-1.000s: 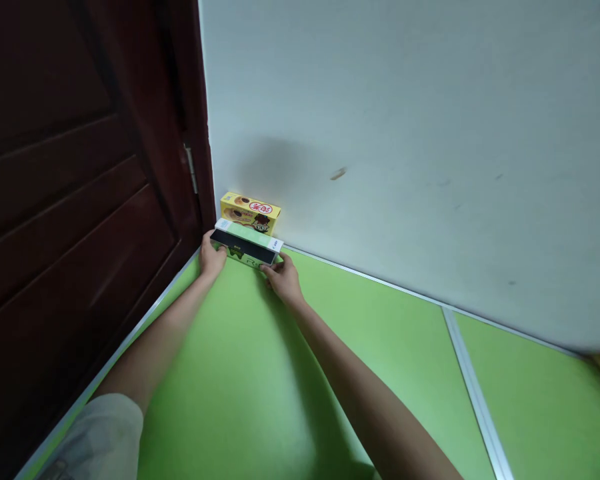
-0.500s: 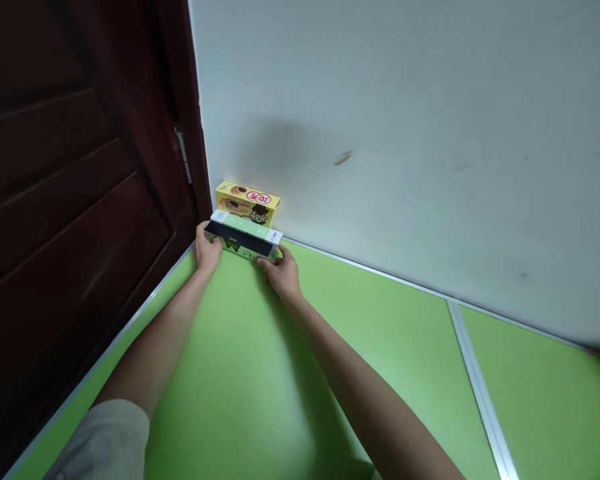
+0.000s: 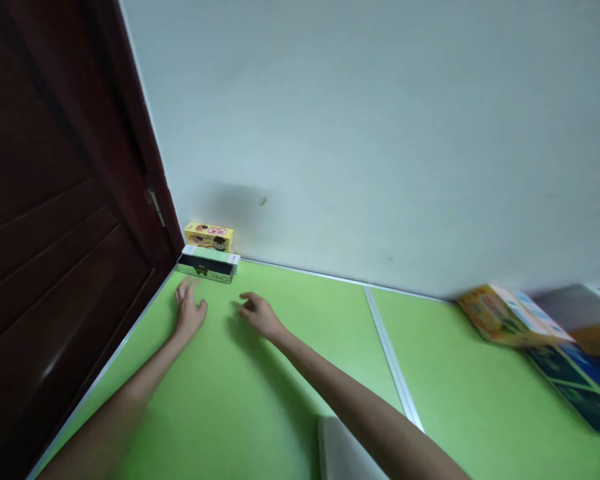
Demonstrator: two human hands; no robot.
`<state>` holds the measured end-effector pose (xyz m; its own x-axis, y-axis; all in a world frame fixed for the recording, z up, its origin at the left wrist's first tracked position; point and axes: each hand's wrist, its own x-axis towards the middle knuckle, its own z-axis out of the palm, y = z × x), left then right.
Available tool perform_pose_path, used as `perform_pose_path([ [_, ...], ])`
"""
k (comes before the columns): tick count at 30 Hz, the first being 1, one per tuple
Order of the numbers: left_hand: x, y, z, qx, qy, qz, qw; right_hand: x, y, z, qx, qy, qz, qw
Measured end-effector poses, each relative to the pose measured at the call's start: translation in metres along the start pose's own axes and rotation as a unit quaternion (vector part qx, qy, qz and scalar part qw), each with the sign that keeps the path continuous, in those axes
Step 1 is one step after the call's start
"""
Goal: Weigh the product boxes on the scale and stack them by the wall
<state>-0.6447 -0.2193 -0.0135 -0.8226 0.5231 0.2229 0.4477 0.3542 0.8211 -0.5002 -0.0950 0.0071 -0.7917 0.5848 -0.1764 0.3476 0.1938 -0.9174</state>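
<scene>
Left hand (image 3: 190,311) was spread wide, holding nothing; right hand (image 3: 261,316) was half-curled, narrow finger gap, nothing held either. Both sat just short of the green-and-white carton (image 3: 207,272), near where door (image 3: 55,267) met wall (image 3: 355,133): dark band, "R-O" lettering, contents couldn't be told. Yellow snack box (image 3: 209,237) stood right behind. Green surface (image 3: 325,307) ran right, past metal strip (image 3: 387,350), to blurred cartons (image 3: 513,317).

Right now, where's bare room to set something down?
Bare green surface lies between your right hand and the pale strip, and from that strip to the blurred boxes at right. It's crowded by the door, where a yellow box and a green box sit.
</scene>
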Motion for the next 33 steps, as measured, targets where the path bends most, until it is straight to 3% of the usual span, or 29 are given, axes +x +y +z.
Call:
perform_pose_path([
  [2, -0.054, 0.019, -0.005, 0.012, -0.143, 0.064, 0.988, -0.058, 0.006, -0.02, -0.013, -0.037, -0.019, 0.999],
  [4, -0.103, 0.046, -0.011, 0.065, -0.318, 0.157, 0.933, -0.119, 0.011, -0.039, -0.047, -0.059, -0.044, 0.996],
  [6, -0.14, 0.08, -0.014, 0.104, -0.435, 0.237, 0.863, -0.175, 0.015, -0.056, -0.121, -0.074, -0.088, 0.986],
  [8, -0.165, 0.115, -0.013, 0.111, -0.501, 0.292, 0.807, -0.223, 0.018, -0.07, -0.193, -0.072, -0.125, 0.97],
  [11, -0.195, 0.159, -0.001, 0.113, -0.566, 0.314, 0.754, -0.283, 0.029, -0.084, -0.226, -0.023, -0.129, 0.965],
  [15, -0.233, 0.191, 0.026, 0.12, -0.653, 0.277, 0.694, -0.344, 0.053, -0.1, -0.19, 0.023, -0.122, 0.974],
  [18, -0.257, 0.208, 0.054, 0.095, -0.713, 0.243, 0.651, -0.384, 0.076, -0.126, -0.112, 0.051, -0.1, 0.987],
  [20, -0.274, 0.225, 0.08, 0.078, -0.73, 0.206, 0.647, -0.41, 0.095, -0.153, -0.035, 0.102, -0.061, 0.992],
  [22, -0.294, 0.247, 0.114, 0.043, -0.736, 0.176, 0.652, -0.432, 0.121, -0.187, 0.029, 0.197, -0.015, 0.98],
  [23, -0.305, 0.26, 0.135, 0.014, -0.737, 0.163, 0.656, -0.44, 0.137, -0.206, 0.054, 0.269, 0.003, 0.962],
  [25, -0.33, 0.285, 0.184, -0.05, -0.729, 0.145, 0.668, -0.452, 0.173, -0.247, 0.086, 0.434, 0.031, 0.896],
  [26, -0.343, 0.297, 0.211, -0.077, -0.711, 0.136, 0.686, -0.456, 0.193, -0.269, 0.094, 0.51, 0.043, 0.854],
  [28, -0.368, 0.318, 0.266, -0.101, -0.65, 0.144, 0.739, -0.46, 0.23, -0.314, 0.087, 0.593, 0.064, 0.798],
  [31, -0.393, 0.341, 0.338, -0.109, -0.556, 0.136, 0.813, -0.462, 0.273, -0.378, 0.054, 0.64, 0.098, 0.76],
  [33, -0.401, 0.347, 0.374, -0.113, -0.524, 0.121, 0.836, -0.461, 0.29, -0.411, 0.037, 0.648, 0.117, 0.751],
])
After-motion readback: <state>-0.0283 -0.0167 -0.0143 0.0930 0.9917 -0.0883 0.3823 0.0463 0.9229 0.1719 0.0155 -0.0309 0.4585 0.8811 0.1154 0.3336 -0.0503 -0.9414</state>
